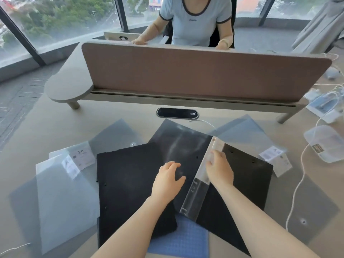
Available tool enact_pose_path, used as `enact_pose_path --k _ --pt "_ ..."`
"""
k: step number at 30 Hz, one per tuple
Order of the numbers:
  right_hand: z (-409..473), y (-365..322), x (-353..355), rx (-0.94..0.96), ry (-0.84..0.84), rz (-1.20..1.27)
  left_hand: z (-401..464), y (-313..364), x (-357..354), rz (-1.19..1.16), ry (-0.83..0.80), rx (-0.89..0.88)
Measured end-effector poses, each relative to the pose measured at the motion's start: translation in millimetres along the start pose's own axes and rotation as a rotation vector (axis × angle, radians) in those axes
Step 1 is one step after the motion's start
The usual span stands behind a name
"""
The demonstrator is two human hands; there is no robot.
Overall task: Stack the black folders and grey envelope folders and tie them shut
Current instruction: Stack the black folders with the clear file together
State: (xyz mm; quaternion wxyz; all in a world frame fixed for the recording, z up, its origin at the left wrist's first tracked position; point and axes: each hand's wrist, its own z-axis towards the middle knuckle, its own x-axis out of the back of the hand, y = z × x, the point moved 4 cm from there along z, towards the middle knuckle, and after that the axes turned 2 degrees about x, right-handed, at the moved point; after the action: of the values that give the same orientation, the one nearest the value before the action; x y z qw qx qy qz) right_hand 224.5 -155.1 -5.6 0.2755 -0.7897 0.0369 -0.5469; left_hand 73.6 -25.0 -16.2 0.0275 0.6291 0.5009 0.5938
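Several folders lie spread across the desk. A matte black folder (126, 183) sits left of centre. A glossy black folder (180, 144) lies under my left hand (168, 180), whose fingers rest spread on it. A third black folder (247, 185) with a clear spine label lies to the right; my right hand (218, 169) pinches its spine edge near the top. Translucent grey envelope folders lie at the left (63, 205), back left (115, 135) and back right (245, 135). A white string (296, 190) trails along the right side.
A brown divider screen (195, 73) crosses the desk behind the folders, and a person sits beyond it. A blue cutting mat (184, 237) peeks out near the front edge. A clear plastic box (325, 142) and packaged items with cables lie at the right.
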Motion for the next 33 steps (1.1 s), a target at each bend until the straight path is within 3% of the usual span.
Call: enact_pose_path --k 6,20,33 --pt "38 24 18 0.007 -0.024 0.040 11 32 -37 0.125 -0.174 -0.028" --pt "91 27 10 0.016 -0.244 -0.014 29 41 -68 0.276 -0.134 -0.021" --pt "100 27 31 0.009 -0.043 0.059 28 48 -68 0.198 -0.091 -0.002"
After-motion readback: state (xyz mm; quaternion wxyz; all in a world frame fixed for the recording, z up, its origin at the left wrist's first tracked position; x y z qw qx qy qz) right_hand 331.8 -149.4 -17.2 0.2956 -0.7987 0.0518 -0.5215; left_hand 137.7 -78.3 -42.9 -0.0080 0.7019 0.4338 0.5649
